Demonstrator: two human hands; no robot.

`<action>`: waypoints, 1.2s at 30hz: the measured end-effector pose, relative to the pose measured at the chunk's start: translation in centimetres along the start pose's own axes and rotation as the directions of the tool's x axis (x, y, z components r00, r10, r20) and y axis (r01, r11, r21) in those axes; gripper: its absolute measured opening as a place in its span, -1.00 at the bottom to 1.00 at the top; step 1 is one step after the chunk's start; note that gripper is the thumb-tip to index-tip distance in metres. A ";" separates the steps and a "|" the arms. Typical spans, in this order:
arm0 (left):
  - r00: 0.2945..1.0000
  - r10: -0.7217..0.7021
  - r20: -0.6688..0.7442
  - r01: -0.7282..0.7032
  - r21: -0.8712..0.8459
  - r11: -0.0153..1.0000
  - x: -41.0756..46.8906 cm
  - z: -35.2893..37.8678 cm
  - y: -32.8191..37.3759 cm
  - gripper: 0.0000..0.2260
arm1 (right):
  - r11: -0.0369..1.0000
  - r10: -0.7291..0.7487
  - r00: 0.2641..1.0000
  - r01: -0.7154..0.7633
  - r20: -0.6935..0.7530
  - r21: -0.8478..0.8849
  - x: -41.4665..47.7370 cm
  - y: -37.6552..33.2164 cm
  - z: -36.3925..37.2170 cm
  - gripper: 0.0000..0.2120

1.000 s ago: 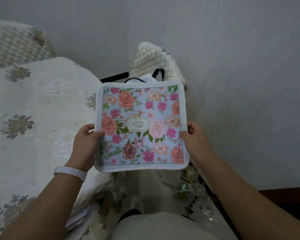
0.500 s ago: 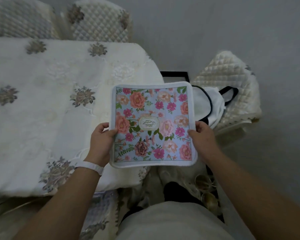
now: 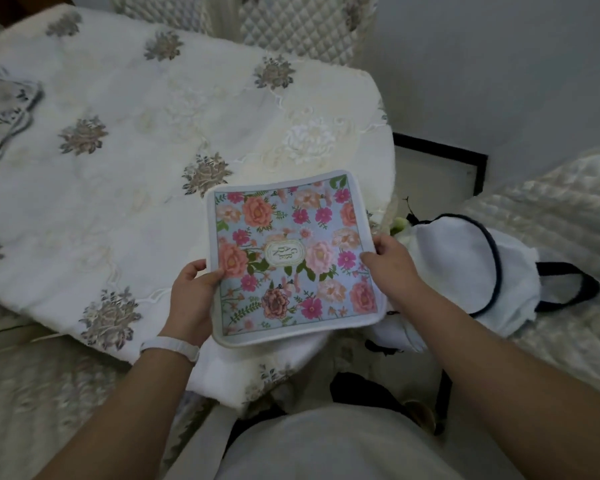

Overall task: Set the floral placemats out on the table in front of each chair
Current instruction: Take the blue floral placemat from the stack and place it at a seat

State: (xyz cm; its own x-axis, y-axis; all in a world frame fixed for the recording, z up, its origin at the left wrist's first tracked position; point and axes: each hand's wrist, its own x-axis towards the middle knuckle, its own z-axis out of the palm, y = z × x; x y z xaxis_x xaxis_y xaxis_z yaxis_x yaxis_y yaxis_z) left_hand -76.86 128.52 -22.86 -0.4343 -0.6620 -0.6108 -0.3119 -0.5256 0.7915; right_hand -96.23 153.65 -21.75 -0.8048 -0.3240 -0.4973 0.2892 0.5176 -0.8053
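Observation:
I hold a square floral placemat (image 3: 291, 258), pale blue with pink and orange flowers and a white border, flat above the near right corner of the table (image 3: 125, 174). My left hand (image 3: 193, 292) grips its left edge, thumb on top. Gripping the right edge is my right hand (image 3: 390, 268). The table wears a cream cloth embroidered with grey flowers. Whether there is more than one mat in my hands cannot be told.
A quilted chair back (image 3: 305, 26) stands at the far side of the table. On the right a second quilted chair (image 3: 568, 244) carries a white bag (image 3: 465, 268) with dark straps. A grey wall (image 3: 499, 64) rises behind it. A patterned cloth (image 3: 0, 109) lies far left.
My view has swung left, bringing the table into frame. The placemat, held in both hands, has moved from above the chair with the bag to above the table's corner, tilting slightly.

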 end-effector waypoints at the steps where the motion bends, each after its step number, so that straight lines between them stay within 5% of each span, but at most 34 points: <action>1: 1.000 0.002 -0.017 -0.002 -0.012 1.000 0.1 0.8 -0.1 -0.82 | 1.000 0.002 1.000 -0.002 0.018 -0.004 1.2 0.0 -0.6 -0.84; 14: 0.978 -0.108 -0.179 0.071 -0.200 0.977 0.7 6.7 -2.0 -0.81 | 0.999 0.003 0.998 -0.001 0.064 -0.041 9.7 -1.6 -2.7 -0.90; 20: 0.951 -0.208 -0.231 0.134 -0.300 0.944 0.9 9.0 -4.6 -0.82 | 0.979 0.192 0.981 -0.192 0.008 0.073 9.5 1.2 -4.1 -0.93; 24: 0.942 -0.271 -0.196 0.188 -0.359 0.914 1.1 11.3 -5.2 -0.76 | 0.862 0.310 0.949 -0.308 0.063 0.402 6.7 3.0 -4.0 -0.91; 31: 0.978 -0.206 -0.032 0.198 -0.176 0.964 0.0 14.5 -6.6 -0.80 | 0.760 0.382 0.917 -0.384 0.118 0.524 3.7 5.5 -0.2 -0.81; 36: 0.975 -0.208 0.082 0.217 -0.128 0.968 0.5 13.3 -6.4 -0.73 | 0.801 0.340 0.937 -0.333 0.079 0.497 3.9 5.9 0.3 -0.70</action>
State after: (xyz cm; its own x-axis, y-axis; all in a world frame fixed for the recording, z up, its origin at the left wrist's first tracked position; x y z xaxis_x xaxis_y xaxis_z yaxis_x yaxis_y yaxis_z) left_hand -86.32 138.67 -27.98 -0.4276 -0.4922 -0.7582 -0.2883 -0.7207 0.6304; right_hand -97.47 155.18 -28.54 -0.6147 -0.1898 -0.7656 0.7574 0.1290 -0.6401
